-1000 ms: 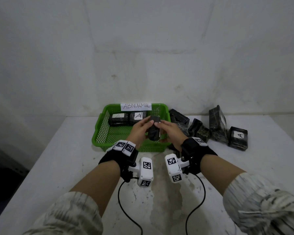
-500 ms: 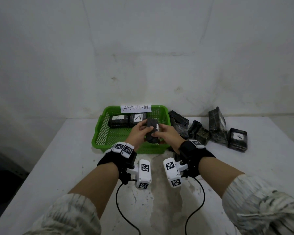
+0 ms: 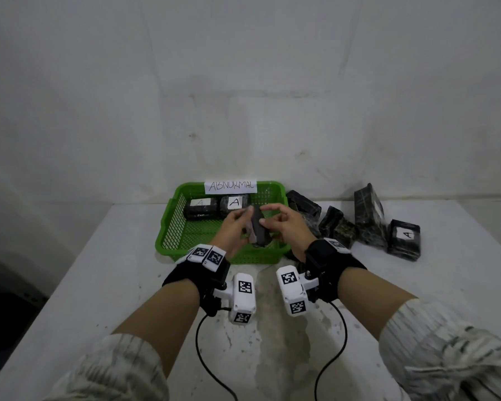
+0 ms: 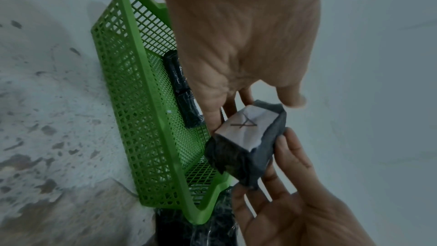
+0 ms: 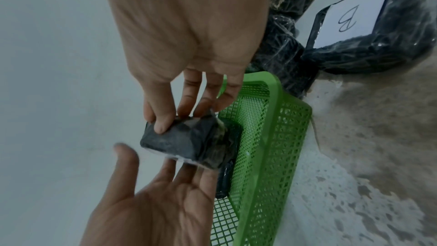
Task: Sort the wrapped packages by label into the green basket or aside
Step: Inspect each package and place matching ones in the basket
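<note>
A dark wrapped package (image 3: 258, 230) hangs edge-on over the front of the green basket (image 3: 171, 230). Its white label reads A (image 4: 246, 128) and faces my left hand. My right hand (image 3: 269, 217) pinches it, thumb (image 5: 159, 125) on one face and fingers (image 4: 286, 147) on the other. My left hand (image 3: 242, 219) is spread, its straight fingers (image 5: 187, 173) touching the label side and its thumb (image 4: 292, 97) off the package. Two wrapped packages (image 3: 200, 208) (image 3: 235, 205) lie at the back of the basket, one clearly marked A.
A paper sign reading ABNORMAL (image 3: 230, 186) hangs on the basket's back rim. Right of the basket lies a pile of several wrapped packages (image 3: 336, 227), one labelled A (image 3: 404, 238) and one labelled B (image 5: 350, 20). A wall stands close behind the white table (image 3: 99, 270).
The package has been turned between my hands, so it is now edge-on with the label toward the left hand. My left thumb has come off it.
</note>
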`<state>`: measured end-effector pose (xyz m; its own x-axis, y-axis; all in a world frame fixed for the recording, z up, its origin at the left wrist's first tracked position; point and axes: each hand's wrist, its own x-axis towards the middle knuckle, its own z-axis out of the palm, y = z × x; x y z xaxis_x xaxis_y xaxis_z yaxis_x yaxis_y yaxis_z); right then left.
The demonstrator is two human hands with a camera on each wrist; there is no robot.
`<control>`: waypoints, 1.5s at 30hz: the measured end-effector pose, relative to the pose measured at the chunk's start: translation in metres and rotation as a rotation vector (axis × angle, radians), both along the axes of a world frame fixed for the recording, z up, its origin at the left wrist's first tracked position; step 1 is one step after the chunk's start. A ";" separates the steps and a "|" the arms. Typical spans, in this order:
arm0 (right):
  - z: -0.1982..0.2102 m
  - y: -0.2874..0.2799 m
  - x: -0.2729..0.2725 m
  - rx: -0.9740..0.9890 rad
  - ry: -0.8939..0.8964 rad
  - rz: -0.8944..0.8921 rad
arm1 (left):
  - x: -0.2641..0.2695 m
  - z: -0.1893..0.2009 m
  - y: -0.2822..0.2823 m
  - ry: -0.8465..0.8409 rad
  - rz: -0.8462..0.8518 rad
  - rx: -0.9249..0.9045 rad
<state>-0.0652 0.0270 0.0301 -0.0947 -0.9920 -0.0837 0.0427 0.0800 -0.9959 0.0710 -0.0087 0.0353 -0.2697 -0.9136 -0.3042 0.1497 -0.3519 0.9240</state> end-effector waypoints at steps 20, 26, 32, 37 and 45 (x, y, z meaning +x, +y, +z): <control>0.008 0.000 0.009 0.138 -0.194 0.023 | 0.001 0.009 0.003 -0.021 -0.091 -0.115; 0.011 -0.001 0.008 0.103 -0.181 0.049 | 0.003 0.008 0.001 0.030 -0.065 -0.110; 0.010 0.000 0.005 0.137 -0.227 0.093 | 0.005 0.009 0.001 0.050 -0.110 -0.101; 0.015 0.000 0.006 0.139 -0.225 0.094 | 0.006 0.009 0.003 0.102 -0.148 -0.053; 0.018 0.002 0.007 0.168 -0.379 0.158 | 0.005 0.012 -0.002 0.139 -0.038 0.035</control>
